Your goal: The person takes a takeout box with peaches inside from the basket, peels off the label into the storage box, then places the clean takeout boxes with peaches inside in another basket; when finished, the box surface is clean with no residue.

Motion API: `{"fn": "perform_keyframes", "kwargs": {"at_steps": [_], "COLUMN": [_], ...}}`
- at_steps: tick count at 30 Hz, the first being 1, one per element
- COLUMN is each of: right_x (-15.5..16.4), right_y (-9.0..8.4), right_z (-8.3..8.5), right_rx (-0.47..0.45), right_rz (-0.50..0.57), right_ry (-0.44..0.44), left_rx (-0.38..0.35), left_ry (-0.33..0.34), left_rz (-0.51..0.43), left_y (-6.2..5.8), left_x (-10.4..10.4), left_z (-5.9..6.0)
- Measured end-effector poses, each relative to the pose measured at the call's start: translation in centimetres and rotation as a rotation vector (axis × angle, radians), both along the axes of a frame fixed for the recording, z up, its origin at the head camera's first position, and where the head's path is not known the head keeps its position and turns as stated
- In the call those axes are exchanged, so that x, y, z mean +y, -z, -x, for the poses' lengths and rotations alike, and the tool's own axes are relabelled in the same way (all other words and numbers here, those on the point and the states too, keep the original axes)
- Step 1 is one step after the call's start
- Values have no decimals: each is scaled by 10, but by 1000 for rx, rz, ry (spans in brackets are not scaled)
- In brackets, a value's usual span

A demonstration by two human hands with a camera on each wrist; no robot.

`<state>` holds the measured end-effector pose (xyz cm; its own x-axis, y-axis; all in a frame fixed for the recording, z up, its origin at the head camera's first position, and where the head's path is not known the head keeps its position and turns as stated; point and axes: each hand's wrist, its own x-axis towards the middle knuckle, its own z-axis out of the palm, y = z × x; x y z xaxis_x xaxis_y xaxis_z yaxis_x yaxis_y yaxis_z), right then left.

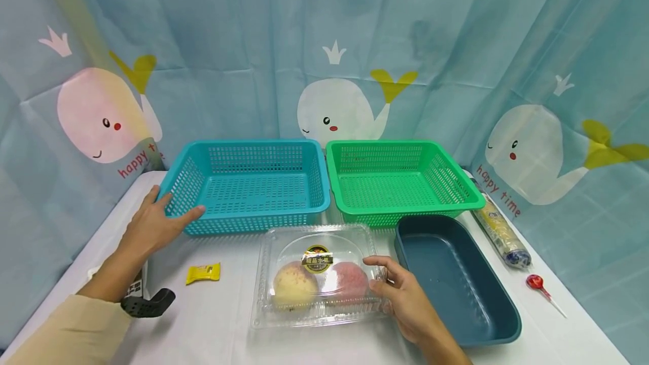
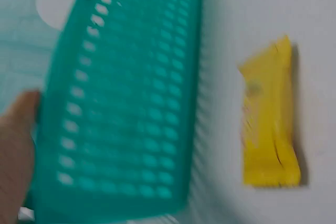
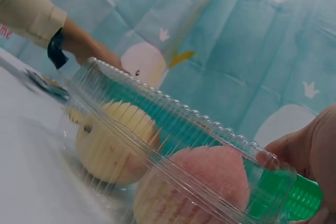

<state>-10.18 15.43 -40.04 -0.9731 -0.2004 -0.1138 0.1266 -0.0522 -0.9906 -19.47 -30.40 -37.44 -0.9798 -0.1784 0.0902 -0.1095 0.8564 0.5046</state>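
Note:
My right hand (image 1: 405, 297) grips the right edge of a clear plastic fruit box (image 1: 324, 235). Through its lid show a pale yellow peach (image 1: 296, 285) and a pink peach (image 1: 351, 280), with a black and gold label on top. In the right wrist view the box stands tilted. At the near left corner of a blue perforated basket (image 1: 253, 221), my left hand (image 1: 154, 227) has its fingers spread over the rim, thumb toward the front wall. The left wrist view, blurred, shows a finger against that rim. A yellow wrapped snack (image 1: 203, 273) lies near this hand.
A green basket (image 1: 410, 213) stands right of the blue one. Before it sits a dark blue tub (image 1: 456, 280). Along the right edge lie a long wrapped package (image 1: 502, 232) and a red lollipop (image 1: 535, 281). Another package (image 1: 137, 286) is partly hidden under my left forearm.

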Motion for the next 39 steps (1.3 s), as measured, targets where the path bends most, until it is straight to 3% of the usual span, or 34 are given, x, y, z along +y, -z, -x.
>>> {"fn": "perform_keyframes", "kwargs": {"at_steps": [4, 10, 15, 19, 26, 39], "right_x": [-1, -2, -3, -4, -6, -6], "right_y": [2, 3, 5, 5, 6, 5], "right_z": [0, -1, -2, -2, 0, 1], "right_rx": [18, 87, 101, 108, 112, 86], "right_rz": [-25, -79, -107, -105, -122, -144], "right_ry": [43, 111, 120, 125, 141, 128], "left_rx": [73, 167, 233, 252, 222, 141], "left_ry": [-7, 34, 73, 123, 190, 224], "left_rz": [40, 69, 17, -56, -156, -226], "left_y": [-14, -38, -46, -45, -39, -13], "left_x": [12, 47, 70, 83, 99, 126], "left_z": [-14, -42, -61, -70, -79, -89]}}
